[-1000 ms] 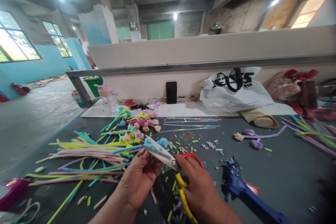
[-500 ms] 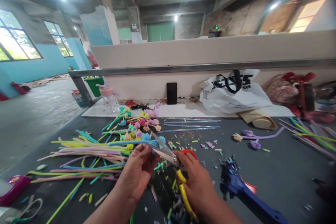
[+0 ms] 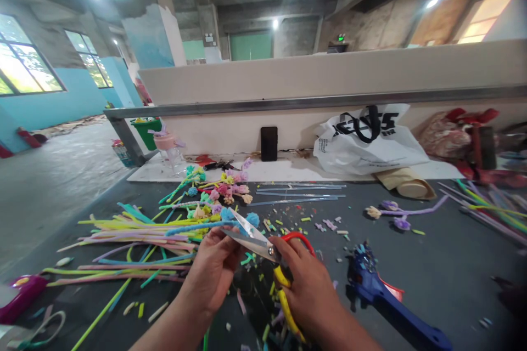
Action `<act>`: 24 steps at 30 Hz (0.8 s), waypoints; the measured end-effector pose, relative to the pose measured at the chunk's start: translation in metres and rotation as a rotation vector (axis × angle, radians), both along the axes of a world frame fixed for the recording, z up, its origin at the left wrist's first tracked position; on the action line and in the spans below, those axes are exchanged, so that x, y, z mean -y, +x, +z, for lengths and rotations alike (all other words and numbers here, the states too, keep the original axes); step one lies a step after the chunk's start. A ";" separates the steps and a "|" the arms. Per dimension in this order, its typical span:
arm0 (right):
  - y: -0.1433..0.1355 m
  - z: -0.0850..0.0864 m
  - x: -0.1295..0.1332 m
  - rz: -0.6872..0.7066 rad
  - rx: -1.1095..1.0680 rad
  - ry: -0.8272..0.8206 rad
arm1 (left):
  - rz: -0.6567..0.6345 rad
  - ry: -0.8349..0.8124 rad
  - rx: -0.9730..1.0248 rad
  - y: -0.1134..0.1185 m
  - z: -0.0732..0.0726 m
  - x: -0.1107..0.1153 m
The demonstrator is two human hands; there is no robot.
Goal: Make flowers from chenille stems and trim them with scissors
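Observation:
My left hand (image 3: 216,269) pinches a blue fuzzy pipe-cleaner stem (image 3: 191,227) between thumb and fingers. Fluffy blue blossoms (image 3: 252,220) sit at the stem's right end, partly behind the blades. In my right hand (image 3: 307,279) are scissors (image 3: 269,250) with red and yellow handles, fingers wrapped through the loops. The scissor blades are spread and point left, close to my left fingertips and across the blue stem. Whether they touch the stem I cannot tell.
A bundle of coloured pipe cleaners (image 3: 140,236) lies at left, finished-looking fuzzy flowers (image 3: 224,192) behind it. Small cut bits are scattered around my hands. A blue glue gun (image 3: 382,296) and a purple flower stem (image 3: 415,211) lie at right. A phone (image 3: 269,143) leans against the wall.
The scissors have shifted a little left, and their blades now reach over my left fingertips. My left hand keeps its pinch on the blue stem.

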State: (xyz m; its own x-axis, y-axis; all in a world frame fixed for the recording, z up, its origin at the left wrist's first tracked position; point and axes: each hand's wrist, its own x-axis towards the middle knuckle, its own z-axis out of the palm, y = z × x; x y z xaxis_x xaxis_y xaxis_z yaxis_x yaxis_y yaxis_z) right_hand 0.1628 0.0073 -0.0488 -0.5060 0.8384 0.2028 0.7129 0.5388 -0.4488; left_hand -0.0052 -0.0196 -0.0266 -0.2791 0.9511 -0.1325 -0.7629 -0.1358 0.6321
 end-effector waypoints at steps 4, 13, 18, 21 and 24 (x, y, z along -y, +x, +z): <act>0.001 -0.002 0.000 0.024 -0.030 -0.004 | -0.034 0.017 -0.074 0.000 0.001 0.000; 0.005 -0.013 -0.006 0.073 -0.139 -0.011 | 0.019 -0.027 -0.093 -0.001 0.000 0.000; 0.004 -0.012 -0.005 0.116 -0.249 -0.052 | 0.029 -0.058 -0.055 0.000 0.003 0.001; 0.001 -0.009 -0.004 0.121 -0.386 -0.092 | -0.005 -0.067 -0.052 0.000 0.003 0.001; -0.002 -0.009 -0.007 0.071 -0.576 -0.172 | -0.067 -0.065 -0.069 0.000 0.001 0.001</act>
